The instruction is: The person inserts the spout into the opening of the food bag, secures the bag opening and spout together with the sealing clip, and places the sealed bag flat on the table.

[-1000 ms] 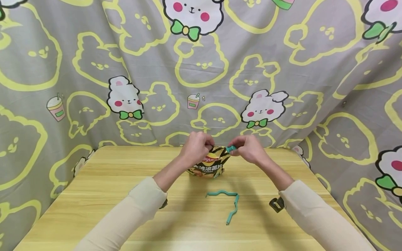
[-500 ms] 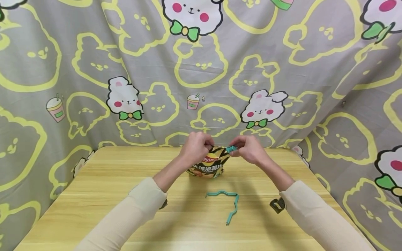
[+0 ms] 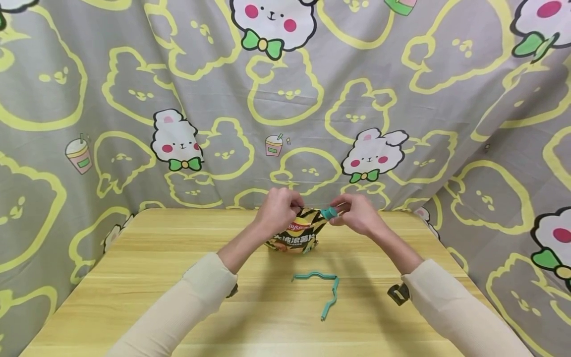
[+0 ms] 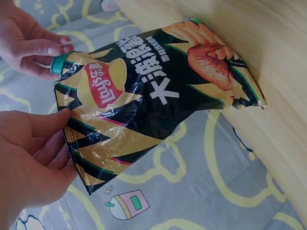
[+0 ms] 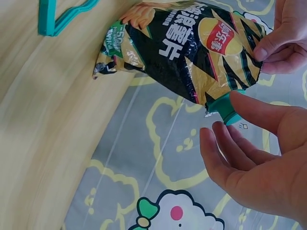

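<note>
A black-and-gold bag of Lay's potato chips (image 3: 298, 239) stands on the table, its top edge raised. My left hand (image 3: 277, 208) pinches that edge between thumb and fingers, as the left wrist view also shows (image 4: 33, 158). At the bag's other top corner sits a small teal cap-like piece (image 5: 226, 107). My right hand (image 3: 357, 214) is right at this piece, its thumb tip overlapping it in the right wrist view. The other fingers (image 5: 229, 151) of that hand are spread loosely just below the piece, with a gap to the thumb.
An angled teal strip clip (image 3: 336, 286) lies unfolded on the wooden table (image 3: 178, 287), nearer than the bag. Behind the table hangs a grey patterned curtain (image 3: 214, 99). A dark strap piece (image 3: 398, 293) is at the right sleeve.
My right hand has loosened its fingers around the teal piece and shifted slightly right. More of the piece shows now. My left hand and the bag stay in place.
</note>
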### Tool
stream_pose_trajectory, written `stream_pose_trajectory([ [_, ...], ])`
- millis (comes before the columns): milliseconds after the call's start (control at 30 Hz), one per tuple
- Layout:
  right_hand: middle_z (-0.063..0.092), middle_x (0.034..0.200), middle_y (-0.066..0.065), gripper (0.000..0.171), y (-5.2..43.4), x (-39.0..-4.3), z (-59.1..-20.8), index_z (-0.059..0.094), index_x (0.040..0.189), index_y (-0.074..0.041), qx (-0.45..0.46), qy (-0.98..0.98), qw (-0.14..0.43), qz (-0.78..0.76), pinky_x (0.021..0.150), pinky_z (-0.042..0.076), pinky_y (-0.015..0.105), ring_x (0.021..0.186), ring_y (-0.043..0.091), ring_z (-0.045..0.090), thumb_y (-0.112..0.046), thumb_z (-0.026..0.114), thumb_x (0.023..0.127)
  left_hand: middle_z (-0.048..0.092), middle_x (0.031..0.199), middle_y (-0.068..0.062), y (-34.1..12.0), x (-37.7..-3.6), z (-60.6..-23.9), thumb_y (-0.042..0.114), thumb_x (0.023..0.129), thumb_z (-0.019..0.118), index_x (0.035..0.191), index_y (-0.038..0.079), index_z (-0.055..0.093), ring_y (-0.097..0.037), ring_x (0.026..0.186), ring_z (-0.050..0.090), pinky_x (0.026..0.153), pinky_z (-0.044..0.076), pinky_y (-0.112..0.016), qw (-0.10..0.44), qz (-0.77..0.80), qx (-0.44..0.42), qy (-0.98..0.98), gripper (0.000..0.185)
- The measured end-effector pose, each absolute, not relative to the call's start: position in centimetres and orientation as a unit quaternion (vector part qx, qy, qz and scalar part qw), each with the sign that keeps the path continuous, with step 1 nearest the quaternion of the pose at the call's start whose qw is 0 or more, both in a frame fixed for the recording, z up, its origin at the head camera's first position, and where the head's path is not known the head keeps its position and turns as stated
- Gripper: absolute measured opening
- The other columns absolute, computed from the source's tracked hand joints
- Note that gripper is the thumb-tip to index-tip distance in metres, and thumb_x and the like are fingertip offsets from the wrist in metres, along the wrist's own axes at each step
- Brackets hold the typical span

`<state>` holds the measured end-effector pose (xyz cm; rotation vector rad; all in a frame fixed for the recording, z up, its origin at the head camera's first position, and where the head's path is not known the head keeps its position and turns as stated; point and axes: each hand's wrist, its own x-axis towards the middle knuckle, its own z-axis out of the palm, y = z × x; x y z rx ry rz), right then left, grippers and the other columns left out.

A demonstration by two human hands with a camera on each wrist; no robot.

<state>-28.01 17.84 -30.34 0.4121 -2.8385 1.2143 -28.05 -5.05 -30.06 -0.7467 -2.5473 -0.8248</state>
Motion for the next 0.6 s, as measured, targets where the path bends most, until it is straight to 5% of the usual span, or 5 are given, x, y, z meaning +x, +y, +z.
stream_pose_trajectory([
  [600, 0.074, 0.089, 0.005, 0.015, 18.9, -27.2, -34.1, 0.074, 0.095, -0.006, 0.148, -0.923, -0.033, 0.354, 0.075, 0.055, 0.033, 0.086, 0.016, 0.067, -0.008, 0.081, 0.082, 0.078, 0.087, -0.005, -5.1, -28.2, -30.1, -0.01, 0.087, 0.063, 0.089, 0.006, 0.081, -0.015, 0.076, 0.073, 0.071, 0.061, -0.029, 0.182, -0.287, -0.268, -0.901, 0.024],
])
